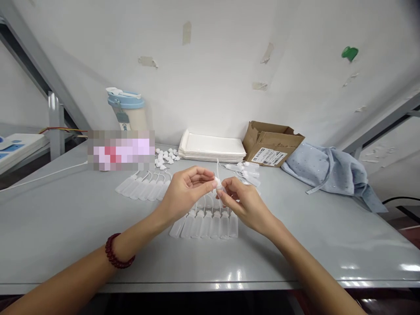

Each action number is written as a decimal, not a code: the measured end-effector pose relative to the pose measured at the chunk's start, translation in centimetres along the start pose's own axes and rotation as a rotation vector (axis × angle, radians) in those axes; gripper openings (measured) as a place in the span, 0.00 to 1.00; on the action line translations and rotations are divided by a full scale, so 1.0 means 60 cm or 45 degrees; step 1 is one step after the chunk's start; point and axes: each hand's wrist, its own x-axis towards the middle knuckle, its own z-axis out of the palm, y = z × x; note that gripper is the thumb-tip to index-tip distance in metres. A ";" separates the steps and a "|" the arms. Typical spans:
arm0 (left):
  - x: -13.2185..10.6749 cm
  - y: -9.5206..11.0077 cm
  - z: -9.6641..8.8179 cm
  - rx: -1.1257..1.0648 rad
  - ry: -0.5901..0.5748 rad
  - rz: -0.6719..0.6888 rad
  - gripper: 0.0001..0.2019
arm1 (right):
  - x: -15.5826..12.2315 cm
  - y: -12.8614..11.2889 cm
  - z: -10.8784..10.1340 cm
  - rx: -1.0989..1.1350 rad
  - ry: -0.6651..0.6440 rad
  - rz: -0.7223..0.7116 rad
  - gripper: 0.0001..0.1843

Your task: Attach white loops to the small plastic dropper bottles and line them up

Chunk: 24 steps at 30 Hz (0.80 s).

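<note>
Above the middle of the table, my right hand [244, 203] grips a small translucent plastic squeeze bottle, most of its body hidden by the fingers. My left hand [188, 188] is closed in a pinch at the bottle's white cap [218, 183], where a thin dark needle-like tip shows. A white strap [218, 167] sticks up behind the cap. Below the hands lies a row of similar squeeze bottles [206, 225], partly covering more behind it. Another row of bottles [144, 188] lies left of my left hand. Several more bottles [251, 172] lie beyond my right hand.
Small white needle caps [164, 157] lie in a heap at the back. Nearby are a stack of white padded envelopes [211, 146], an open cardboard box [272, 142], a folded blue cloth [328, 170] and a blue-lidded cup [127, 109]. A blurred-out pinkish item [121, 151] stands before the cup.
</note>
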 end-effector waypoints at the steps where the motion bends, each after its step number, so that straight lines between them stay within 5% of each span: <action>1: 0.000 0.000 -0.001 -0.001 0.003 -0.011 0.10 | 0.000 0.000 0.000 0.002 -0.003 -0.002 0.08; 14: 0.011 -0.006 -0.010 0.016 -0.010 -0.084 0.08 | -0.001 0.011 0.016 -0.322 0.241 -0.206 0.07; 24: 0.012 -0.008 -0.020 0.014 -0.087 -0.098 0.15 | -0.001 0.009 0.021 -0.200 0.200 -0.239 0.08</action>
